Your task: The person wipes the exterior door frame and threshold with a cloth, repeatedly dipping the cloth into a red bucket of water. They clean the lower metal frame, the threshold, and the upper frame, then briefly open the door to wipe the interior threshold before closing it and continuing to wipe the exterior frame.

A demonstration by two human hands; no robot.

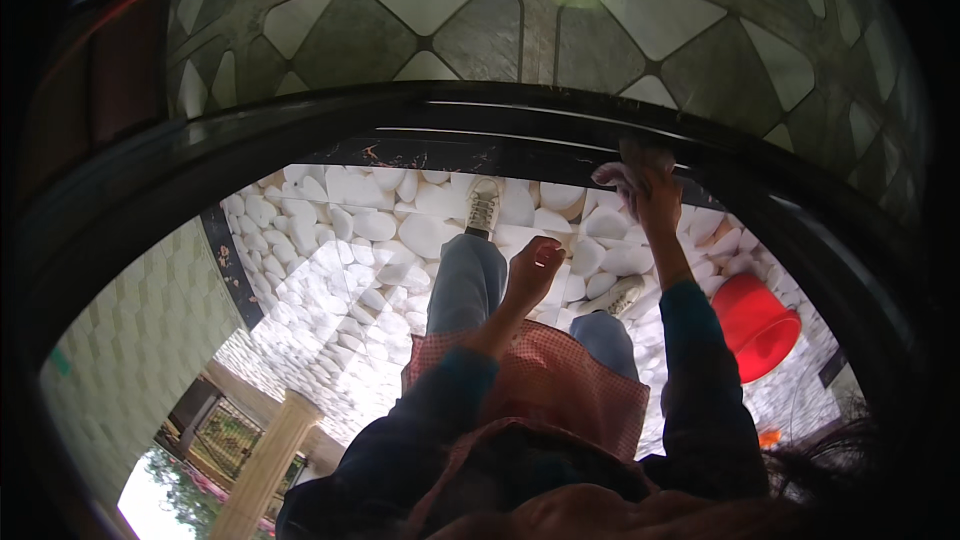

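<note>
Right hand: (657,202) arm stretched ahead, fingers closed on a greyish-pink cloth (622,176)
Cloth: bunched at the dark sill (480,154), right of centre
Left hand: (530,275) raised over the pebble-patterned floor (345,225), fingers curled; cannot tell if it grips anything
Hands: apart from each other
Red bucket: (742,318) on the floor, right of the right forearm
Apron: (575,380) red-checked, over pale jeans

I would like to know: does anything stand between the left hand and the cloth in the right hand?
Nothing visible stands between the left hand and the cloth in the right hand; the red container is off to the right, outside that path.
</note>
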